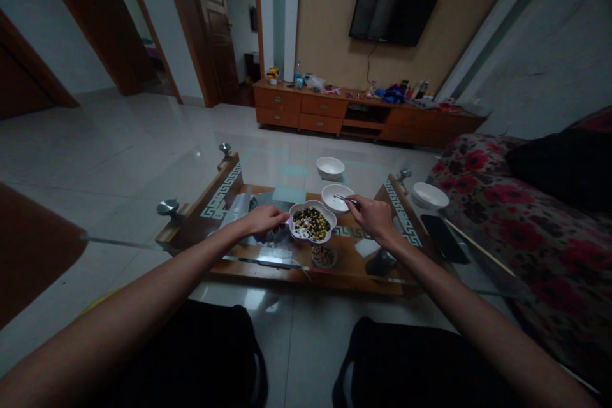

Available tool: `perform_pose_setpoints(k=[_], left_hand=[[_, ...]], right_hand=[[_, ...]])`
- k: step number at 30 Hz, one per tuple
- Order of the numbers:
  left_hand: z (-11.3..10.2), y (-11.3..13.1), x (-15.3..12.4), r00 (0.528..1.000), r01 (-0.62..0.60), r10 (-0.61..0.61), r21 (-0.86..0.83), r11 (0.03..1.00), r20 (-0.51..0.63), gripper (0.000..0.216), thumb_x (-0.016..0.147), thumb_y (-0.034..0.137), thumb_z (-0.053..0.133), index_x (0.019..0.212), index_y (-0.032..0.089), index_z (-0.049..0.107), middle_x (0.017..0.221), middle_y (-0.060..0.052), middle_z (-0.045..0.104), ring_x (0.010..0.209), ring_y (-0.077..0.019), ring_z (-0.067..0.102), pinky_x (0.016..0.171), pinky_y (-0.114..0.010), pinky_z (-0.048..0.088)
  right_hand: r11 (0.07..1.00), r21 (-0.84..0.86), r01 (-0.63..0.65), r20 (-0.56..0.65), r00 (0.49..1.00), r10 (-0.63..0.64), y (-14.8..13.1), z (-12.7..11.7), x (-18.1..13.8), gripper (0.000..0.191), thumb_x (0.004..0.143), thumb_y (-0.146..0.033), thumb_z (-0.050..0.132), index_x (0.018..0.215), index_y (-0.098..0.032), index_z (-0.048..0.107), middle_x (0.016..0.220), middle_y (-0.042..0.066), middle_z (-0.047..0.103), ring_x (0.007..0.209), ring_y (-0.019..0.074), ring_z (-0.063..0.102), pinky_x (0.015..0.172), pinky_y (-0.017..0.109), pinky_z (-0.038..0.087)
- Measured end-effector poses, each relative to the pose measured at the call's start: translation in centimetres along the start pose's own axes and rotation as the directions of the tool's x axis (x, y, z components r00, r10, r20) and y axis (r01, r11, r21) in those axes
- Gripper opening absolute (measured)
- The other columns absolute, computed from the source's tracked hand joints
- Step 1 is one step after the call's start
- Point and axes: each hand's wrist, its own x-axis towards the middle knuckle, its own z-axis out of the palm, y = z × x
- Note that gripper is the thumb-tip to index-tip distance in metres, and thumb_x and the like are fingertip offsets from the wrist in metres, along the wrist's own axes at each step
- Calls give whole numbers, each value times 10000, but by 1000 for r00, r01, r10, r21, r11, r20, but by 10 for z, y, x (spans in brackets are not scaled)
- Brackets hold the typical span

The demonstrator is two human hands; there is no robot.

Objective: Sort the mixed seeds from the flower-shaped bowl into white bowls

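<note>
My left hand [266, 220] is closed on the left edge of a scalloped white bowl [291, 229] with a purplish outer side. Mixed beans [312, 224], dark, green and pale, fill much of that bowl. In my right hand [375, 217] are slim dark tweezers [342, 197], pinched between the fingers. Their tips are over a round white bowl [329, 206] just behind the bean bowl. A few tiny specks show inside the round bowl. Whether the tips grip anything is too small to tell.
The glass table [287, 169] has a wooden lower shelf [282, 275]. Other white bowls stand at the back [329, 168] and right [430, 196]. A black phone [442, 239] and chopsticks [478, 247] lie at the right, near the floral sofa [549, 255]. A dark cylinder [381, 263] shows near my right forearm.
</note>
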Motion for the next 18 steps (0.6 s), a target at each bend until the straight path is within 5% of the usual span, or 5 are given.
perform_pose_setpoints(k=[10, 18], left_hand=[[0, 3, -2, 1000, 13, -13, -5, 1000, -12, 627, 1041, 675, 367, 889, 155, 686, 868, -112, 754, 551, -159, 627, 633, -316, 506], [1, 0, 0, 1000, -9, 9, -1, 1000, -2, 639, 1048, 676, 359, 900, 156, 698, 837, -107, 757, 552, -159, 620, 655, -318, 496]], right_hand=[[943, 162, 290, -23, 957, -290, -51, 7, 4, 228, 1041, -356, 642, 991, -254, 839, 921, 74, 747, 840, 208, 632, 710, 332, 389], [923, 133, 361, 48, 928, -370, -71, 21, 11, 197, 1030, -335, 669, 994, -242, 838, 928, 69, 750, 836, 208, 608, 727, 343, 347]])
